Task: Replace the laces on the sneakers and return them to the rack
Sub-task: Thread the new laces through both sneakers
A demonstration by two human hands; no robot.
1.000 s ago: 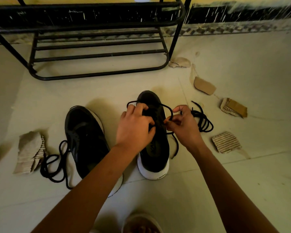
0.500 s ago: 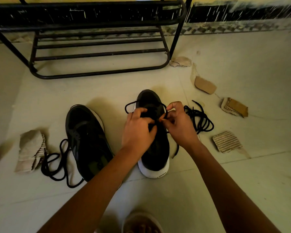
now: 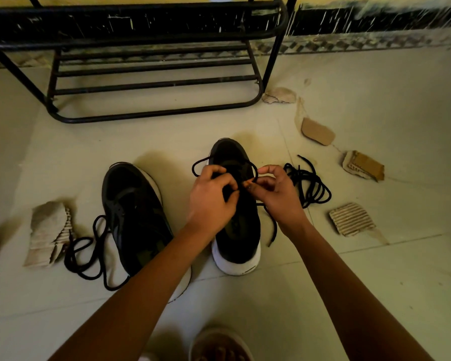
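Observation:
Two black sneakers with white soles stand on the floor. Over the right sneaker (image 3: 238, 230) both hands work a black lace (image 3: 198, 165) that loops out on each side of the shoe. My left hand (image 3: 211, 199) grips the lace above the tongue, and my right hand (image 3: 279, 196) pinches it close beside. The left sneaker (image 3: 133, 214) stands apart with no hand on it. One loose black lace (image 3: 86, 254) lies left of that shoe and another lace pile (image 3: 310, 186) lies right of my right hand. The black metal rack (image 3: 151, 74) stands behind.
Torn cardboard pieces lie about: one at the left (image 3: 47, 233), several at the right (image 3: 352, 218) and far right (image 3: 363, 165). A foot in a sandal (image 3: 219, 345) shows at the bottom edge. The rack's lower shelves hold nothing. Pale floor tiles surround the shoes.
My two hands have closed in toward each other over the right sneaker's tongue, drawing the lace loops shorter. The left sneaker and loose laces have not moved.

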